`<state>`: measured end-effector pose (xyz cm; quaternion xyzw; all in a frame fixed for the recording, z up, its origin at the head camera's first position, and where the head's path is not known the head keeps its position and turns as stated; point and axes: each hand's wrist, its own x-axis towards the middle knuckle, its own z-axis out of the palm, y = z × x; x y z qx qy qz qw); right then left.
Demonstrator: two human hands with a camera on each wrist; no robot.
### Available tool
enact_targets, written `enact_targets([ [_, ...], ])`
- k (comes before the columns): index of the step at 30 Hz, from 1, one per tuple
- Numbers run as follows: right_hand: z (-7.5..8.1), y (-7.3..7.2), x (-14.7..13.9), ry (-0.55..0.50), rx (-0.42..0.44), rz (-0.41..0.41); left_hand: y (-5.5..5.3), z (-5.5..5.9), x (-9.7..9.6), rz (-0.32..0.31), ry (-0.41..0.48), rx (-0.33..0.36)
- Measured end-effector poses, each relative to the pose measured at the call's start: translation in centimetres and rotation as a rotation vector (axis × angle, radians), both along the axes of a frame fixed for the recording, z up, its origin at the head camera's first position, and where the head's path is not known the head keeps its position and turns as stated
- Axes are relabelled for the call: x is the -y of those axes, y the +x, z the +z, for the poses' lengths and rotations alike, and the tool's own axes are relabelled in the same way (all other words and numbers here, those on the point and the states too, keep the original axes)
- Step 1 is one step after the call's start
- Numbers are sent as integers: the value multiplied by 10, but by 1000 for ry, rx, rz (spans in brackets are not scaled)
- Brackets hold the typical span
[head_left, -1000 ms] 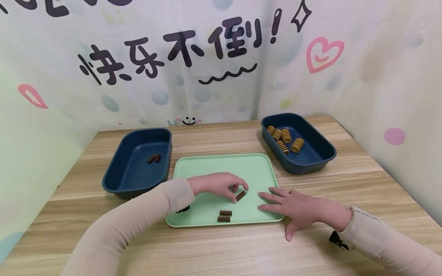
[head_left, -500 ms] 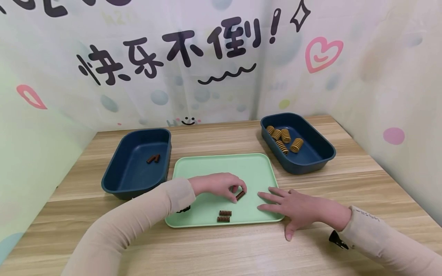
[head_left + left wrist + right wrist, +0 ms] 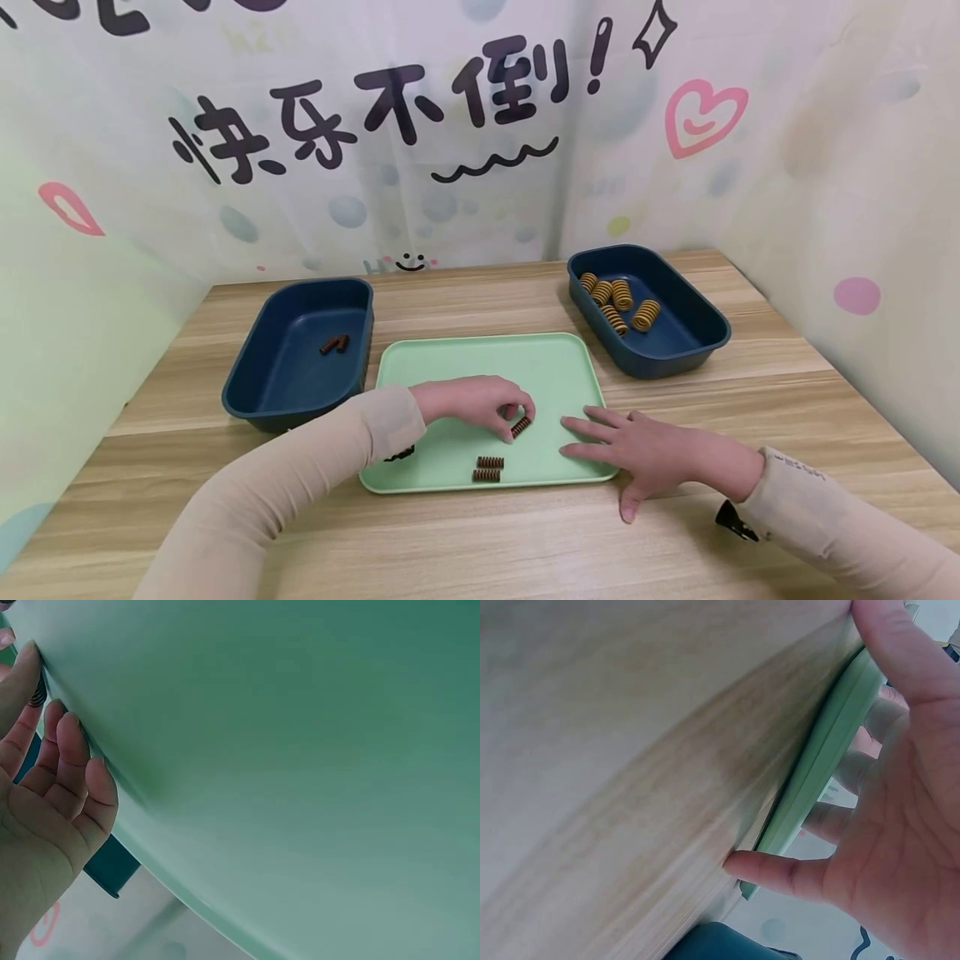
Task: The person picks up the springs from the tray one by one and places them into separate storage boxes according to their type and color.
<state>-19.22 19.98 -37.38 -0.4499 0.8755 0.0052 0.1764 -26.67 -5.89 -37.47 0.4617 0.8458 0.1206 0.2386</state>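
Note:
Over the green tray (image 3: 480, 354), my left hand (image 3: 480, 400) pinches a small dark brown coil spring (image 3: 521, 427) between thumb and index finger. The left wrist view catches only part of that spring (image 3: 37, 693) between the fingers; the other fingers are bent. Two more brown springs (image 3: 491, 462) lie side by side near the tray's front edge. My right hand (image 3: 648, 448) rests with spread, straight fingers across the tray's right front corner, its thumb on the wooden table. In the right wrist view the tray's side (image 3: 829, 742) passes under those fingers.
On the left, a blue bin (image 3: 277, 367) holds two brown springs (image 3: 334, 343). Another blue bin (image 3: 686, 333), back right, contains several larger yellow springs (image 3: 621, 295). A printed curtain (image 3: 480, 208) hangs behind the wooden table (image 3: 450, 542).
The left index finger has drawn in toward the thumb and now presses on the spring, which has barely shifted. My right hand stays put.

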Motion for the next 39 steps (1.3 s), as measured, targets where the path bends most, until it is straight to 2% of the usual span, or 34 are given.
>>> enact_targets([
  [16, 1, 1, 0, 4, -8, 4, 6, 5, 2, -13, 30, 3],
  [25, 0, 0, 0, 1, -14, 8, 1, 5, 6, 14, 30, 37],
  [31, 0, 0, 0, 1, -16, 7, -2, 11, 10, 44, 36, 52],
  [39, 1, 1, 0, -3, -2, 0, -5, 22, 18, 46, 43, 26],
])
